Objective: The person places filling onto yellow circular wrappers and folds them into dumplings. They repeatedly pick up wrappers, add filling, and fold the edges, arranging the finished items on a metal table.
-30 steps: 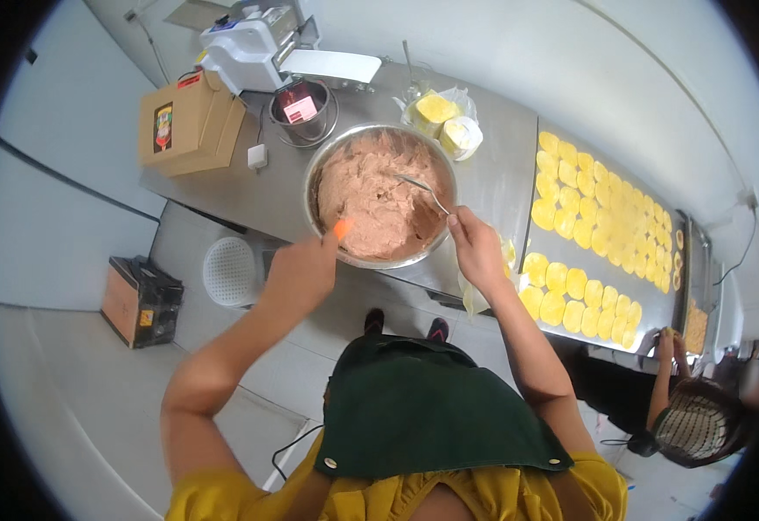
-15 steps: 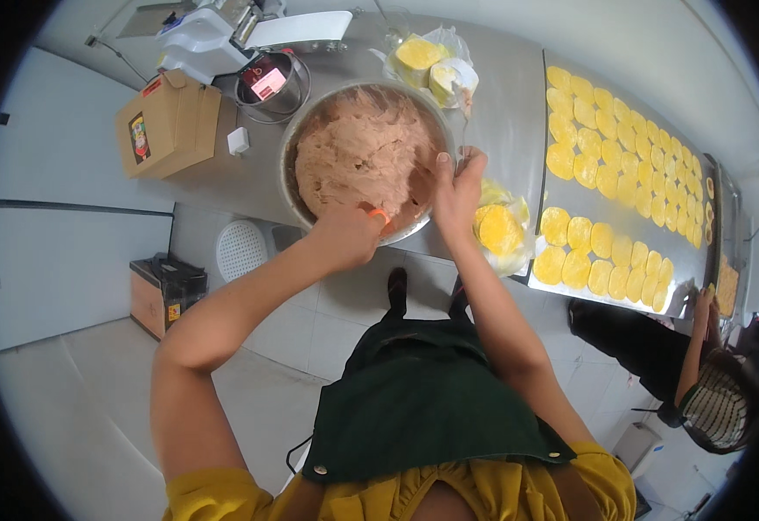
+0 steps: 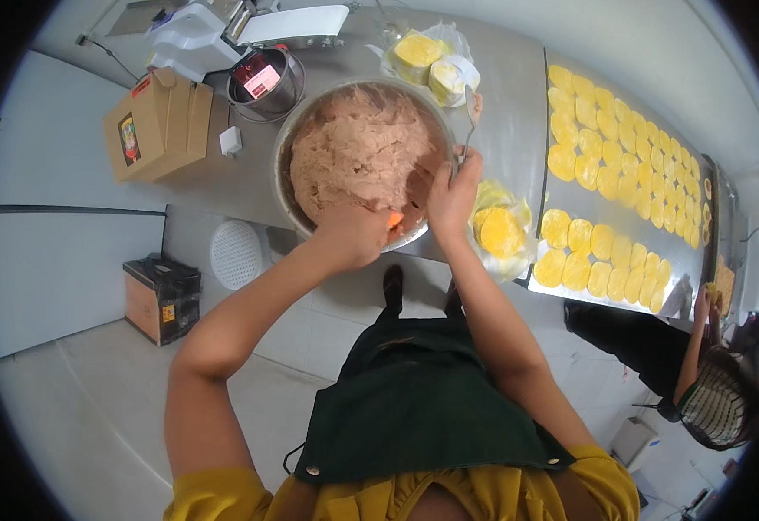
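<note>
**A:** What have I got under the hands right now?

**B:** From my feed, both sit at the near rim of the bowl (image 3: 285,165), a wide metal one on the desk (image 3: 518,104), heaped with pinkish filling (image 3: 358,152). My left hand (image 3: 349,236) is curled shut around something with an orange end (image 3: 394,220); I read it as a small scraper, though most of it is hidden in the fist. My right hand (image 3: 453,195) is closed on the handle of a spoon (image 3: 470,113).

**A:** Which way does the spoon run?

**B:** Its long axis goes away from me, handle in the fist at the near end, the loaded tip at the far end, above the bowl's right rim. The filling lies straight ahead and a little left of both hands. The left is touching the mass at the near edge; the right is just beside it on the right.

**A:** And the yellow rounds?

**B:** The nearest are a bagged stack of wrappers (image 3: 501,230) just right of my right hand, touching the bowl's near right side. So the right hand is the closer one to them; the left would have to cross over. Rows of laid-out rounds (image 3: 622,156) fill a tray further right.

**A:** Anything else about?

**B:** Far side: another bag of wrappers (image 3: 431,65), a small pot (image 3: 266,82), a white machine (image 3: 214,30). A cardboard box (image 3: 158,122) far left. Another person (image 3: 709,382) sits low at the right, well apart.
</note>
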Tool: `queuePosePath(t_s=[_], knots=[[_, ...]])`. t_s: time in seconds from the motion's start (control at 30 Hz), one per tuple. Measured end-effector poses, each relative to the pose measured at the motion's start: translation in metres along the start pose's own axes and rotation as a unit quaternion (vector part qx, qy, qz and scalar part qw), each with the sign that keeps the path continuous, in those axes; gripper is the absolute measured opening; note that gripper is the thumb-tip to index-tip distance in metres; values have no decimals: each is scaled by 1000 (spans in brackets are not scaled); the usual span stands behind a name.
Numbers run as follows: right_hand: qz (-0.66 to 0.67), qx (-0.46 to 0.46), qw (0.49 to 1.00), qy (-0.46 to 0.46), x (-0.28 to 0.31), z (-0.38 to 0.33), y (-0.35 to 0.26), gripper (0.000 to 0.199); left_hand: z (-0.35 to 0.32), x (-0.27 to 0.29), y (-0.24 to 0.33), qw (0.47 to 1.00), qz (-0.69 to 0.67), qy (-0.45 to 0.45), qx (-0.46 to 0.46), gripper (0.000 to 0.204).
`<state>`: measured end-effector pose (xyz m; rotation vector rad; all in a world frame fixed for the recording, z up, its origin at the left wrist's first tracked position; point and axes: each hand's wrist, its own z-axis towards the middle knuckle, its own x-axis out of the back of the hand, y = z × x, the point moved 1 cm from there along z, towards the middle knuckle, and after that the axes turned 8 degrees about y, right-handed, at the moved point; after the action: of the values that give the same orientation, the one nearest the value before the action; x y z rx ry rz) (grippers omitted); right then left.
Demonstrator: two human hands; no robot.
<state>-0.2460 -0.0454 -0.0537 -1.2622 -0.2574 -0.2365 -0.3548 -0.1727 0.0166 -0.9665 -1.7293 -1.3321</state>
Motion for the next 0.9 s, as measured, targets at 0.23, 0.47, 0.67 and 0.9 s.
queuePosePath(t_s=[0.23,0.47,0.67,0.9], knots=[[-2,14,1000,2,1,-1,3,32,2,39,2,977,-208,20,-50,15],[-14,54,998,7,2,-4,-1,32,14,-12,-1,998,-24,-11,-53,14],[-80,41,996,-26,14,2,-4,31,-7,28,-30,936,-313,138,-82,21],[-63,180,951,-245,99,-9,-82,28,-51,68,-39,858,-465,99,194,19]])
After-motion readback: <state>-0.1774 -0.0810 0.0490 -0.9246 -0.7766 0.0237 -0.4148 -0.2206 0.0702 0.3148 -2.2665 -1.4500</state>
